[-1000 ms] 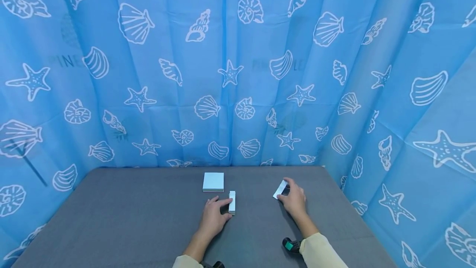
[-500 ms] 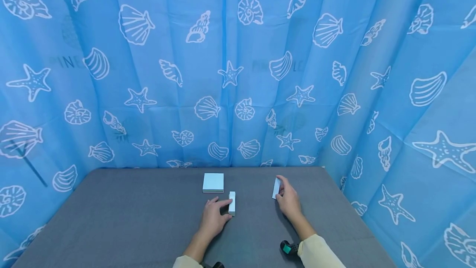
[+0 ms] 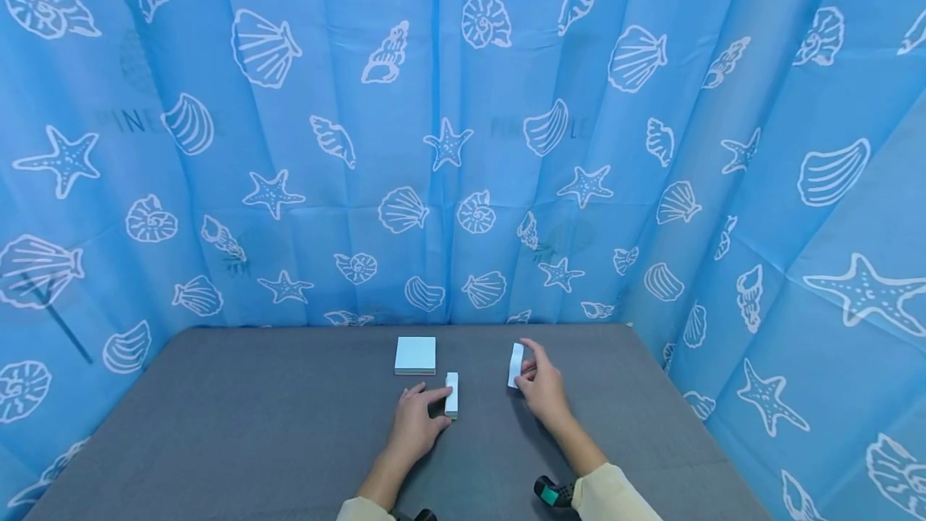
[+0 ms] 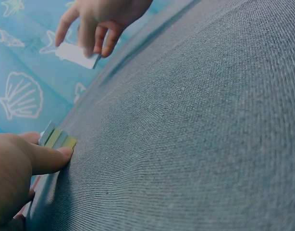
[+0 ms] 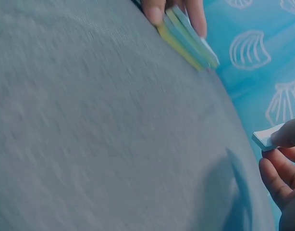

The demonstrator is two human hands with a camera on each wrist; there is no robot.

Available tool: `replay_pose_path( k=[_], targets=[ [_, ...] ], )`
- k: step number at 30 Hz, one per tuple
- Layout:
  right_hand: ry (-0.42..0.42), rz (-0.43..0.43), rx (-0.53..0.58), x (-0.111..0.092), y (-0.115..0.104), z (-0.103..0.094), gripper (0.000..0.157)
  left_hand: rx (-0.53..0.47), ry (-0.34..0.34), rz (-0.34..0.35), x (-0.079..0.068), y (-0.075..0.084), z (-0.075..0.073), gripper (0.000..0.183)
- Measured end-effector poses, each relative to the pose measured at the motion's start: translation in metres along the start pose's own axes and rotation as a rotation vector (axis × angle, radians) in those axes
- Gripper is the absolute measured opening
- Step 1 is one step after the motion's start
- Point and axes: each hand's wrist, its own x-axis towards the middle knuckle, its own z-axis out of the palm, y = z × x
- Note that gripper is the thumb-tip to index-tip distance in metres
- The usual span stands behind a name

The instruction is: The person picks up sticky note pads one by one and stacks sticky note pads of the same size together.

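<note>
A narrow stack of sticky note pads point(image 3: 452, 395) lies on the grey cloth, with pale, green, blue and yellow layers point(image 5: 185, 44) visible in the right wrist view. My left hand point(image 3: 414, 424) pinches it between thumb and forefinger at its ends. To the right, my right hand point(image 3: 546, 389) holds a narrow white sticky note pad point(image 3: 515, 365) by its two ends, raised off the cloth. This pad point(image 4: 75, 54) shows a darker bluish edge in the left wrist view. A wider square stack of pads point(image 3: 415, 352) sits behind my left hand, touched by neither hand.
A grey cloth point(image 3: 275, 416) covers the table. Blue curtains point(image 3: 463, 248) with white shells and starfish hang behind it and along the right side. A black device with a green patch point(image 3: 553, 493) is by my right wrist.
My right hand has moved left toward the narrow stack, carrying the white pad, which has turned from slanted to nearly upright in the head view. My left hand stays in place.
</note>
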Motion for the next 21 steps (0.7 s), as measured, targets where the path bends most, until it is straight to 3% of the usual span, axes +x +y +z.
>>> replay_pose_path(
  k=[6, 16, 21],
  targets=[
    [-0.071, 0.014, 0.086, -0.007, -0.012, 0.011, 0.061, -0.012, 0.016, -0.004, -0.001, 0.001, 0.000, 0.046],
    [-0.226, 0.084, 0.417, -0.018, -0.031, 0.034, 0.065, 0.026, 0.052, -0.013, 0.001, 0.001, 0.004, 0.049],
    [-0.288, 0.144, 0.465, -0.021, -0.041, 0.041, 0.065, 0.045, 0.038, -0.016, 0.003, 0.001, 0.004, 0.054]
  ],
)
